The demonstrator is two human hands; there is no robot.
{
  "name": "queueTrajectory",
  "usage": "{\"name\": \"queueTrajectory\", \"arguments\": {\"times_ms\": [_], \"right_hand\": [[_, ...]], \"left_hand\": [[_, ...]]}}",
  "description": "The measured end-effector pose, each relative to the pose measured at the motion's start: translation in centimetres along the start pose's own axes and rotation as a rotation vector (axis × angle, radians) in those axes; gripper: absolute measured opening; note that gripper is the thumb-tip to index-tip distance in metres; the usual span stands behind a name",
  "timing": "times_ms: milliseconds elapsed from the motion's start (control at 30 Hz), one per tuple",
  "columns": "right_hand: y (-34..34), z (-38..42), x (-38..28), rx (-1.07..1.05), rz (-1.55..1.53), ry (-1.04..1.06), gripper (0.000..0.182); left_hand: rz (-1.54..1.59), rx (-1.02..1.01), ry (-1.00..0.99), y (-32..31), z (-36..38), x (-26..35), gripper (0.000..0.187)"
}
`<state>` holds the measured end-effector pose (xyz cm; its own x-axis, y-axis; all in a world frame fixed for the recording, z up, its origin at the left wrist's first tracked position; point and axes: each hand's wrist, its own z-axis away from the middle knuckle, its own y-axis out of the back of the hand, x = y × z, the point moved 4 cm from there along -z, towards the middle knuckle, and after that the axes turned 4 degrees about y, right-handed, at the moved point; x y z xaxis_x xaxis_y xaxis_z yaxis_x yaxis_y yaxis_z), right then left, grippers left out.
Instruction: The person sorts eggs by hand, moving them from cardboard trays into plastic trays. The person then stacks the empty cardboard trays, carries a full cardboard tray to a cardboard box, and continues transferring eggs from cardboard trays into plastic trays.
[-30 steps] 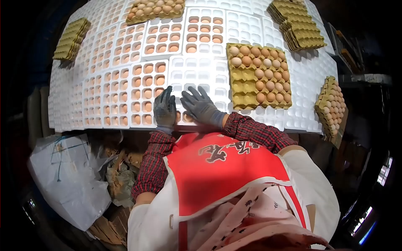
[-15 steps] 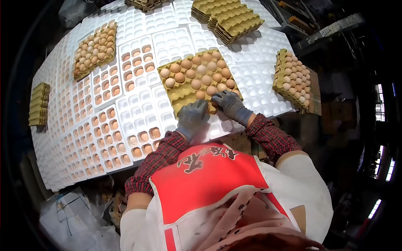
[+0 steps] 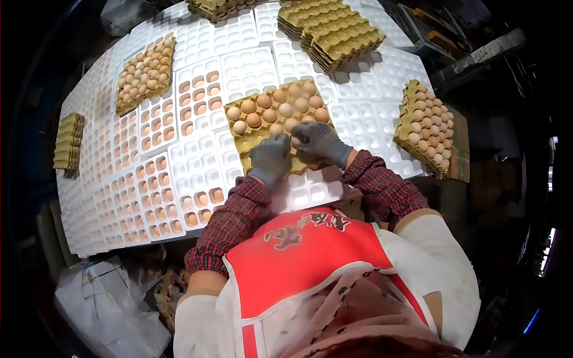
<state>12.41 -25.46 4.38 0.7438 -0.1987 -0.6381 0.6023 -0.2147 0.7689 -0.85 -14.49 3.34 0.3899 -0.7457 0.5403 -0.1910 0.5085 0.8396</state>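
A yellow pulp egg tray [image 3: 250, 138] lies on white foam trays in front of me, its far rows filled with brown eggs [image 3: 271, 113]. My left hand [image 3: 270, 157], in a grey glove, rests over the tray's near cells with fingers curled; what lies under it is hidden. My right hand [image 3: 319, 143], also gloved, is closed around an egg [image 3: 296, 142] at the tray's near right part. Both sleeves are red plaid.
White foam trays [image 3: 197, 164] cover the table, many holding brown eggs. Full pulp trays sit at the far left [image 3: 146, 73] and right edge [image 3: 425, 125]. Empty pulp tray stacks stand at the back [image 3: 334, 33] and far left [image 3: 68, 143]. Crumpled plastic [image 3: 107, 310] lies below.
Both hands left the near white foam tray and moved right onto the yellow pulp tray. The right hand has closed on an egg there. My view turned right.
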Motion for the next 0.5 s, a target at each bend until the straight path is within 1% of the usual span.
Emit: {"name": "queueTrajectory", "arguments": {"times_ms": [33,67,100,167,200,233,267,300,333,367,400,433,467,500], "right_hand": [[1.1,0.3,0.8,0.049,-0.213,-0.024,0.038],[2.0,0.8,2.2,0.140,-0.614,-0.190,0.045],[3.2,0.5,2.9,0.055,-0.905,-0.330,0.044],[3.0,-1.8,2.9,0.109,-0.195,0.056,0.056],[2.5,-2.6,0.9,0.000,0.148,-0.017,0.054],[1.0,-3.4,-0.4,0.003,0.504,-0.015,0.044],[-0.2,-4.0,-0.2,-0.040,0.613,-0.049,0.039],[-1.7,-5.0,-0.1,-0.082,0.716,-0.073,0.035],[-2.3,-5.4,0.6,-0.071,0.727,-0.043,0.038],[-1.3,-5.3,0.0,-0.048,0.591,-0.013,0.042],[-0.2,-5.1,-0.6,-0.026,0.509,0.053,0.043],[0.6,-4.7,-0.3,0.010,0.410,-0.053,0.041],[1.2,-4.6,-0.3,0.018,0.312,-0.109,0.043],[1.4,-4.5,-0.2,0.067,0.117,-0.116,0.043]], "left_hand": [[0.131,0.053,0.014,1.0,0.4,-0.5,0.043],[0.410,0.180,-0.053,1.7,0.7,-2.3,0.045],[1.134,-0.042,0.270,3.5,0.8,-5.0,0.045],[0.740,0.093,-0.055,3.0,-1.3,-5.4,0.043],[0.584,0.040,-0.045,2.9,-2.2,-3.9,0.047],[0.097,0.099,-0.030,3.1,-2.7,-1.8,0.044],[-0.208,0.087,0.019,3.1,-2.7,0.4,0.037],[-0.462,0.163,0.060,0.2,-4.0,0.1,0.029],[-0.556,0.227,0.088,-1.8,-4.8,-0.6,0.028],[-0.558,0.208,0.100,-2.3,-5.2,-0.9,0.026],[-0.481,0.104,0.111,-1.1,-5.0,-0.5,0.026],[-0.384,0.029,0.116,0.4,-4.2,-0.5,0.027],[-0.220,0.169,0.094,2.2,-2.3,-1.1,0.030],[-0.056,0.308,0.056,3.9,0.0,-1.8,0.033]]}}
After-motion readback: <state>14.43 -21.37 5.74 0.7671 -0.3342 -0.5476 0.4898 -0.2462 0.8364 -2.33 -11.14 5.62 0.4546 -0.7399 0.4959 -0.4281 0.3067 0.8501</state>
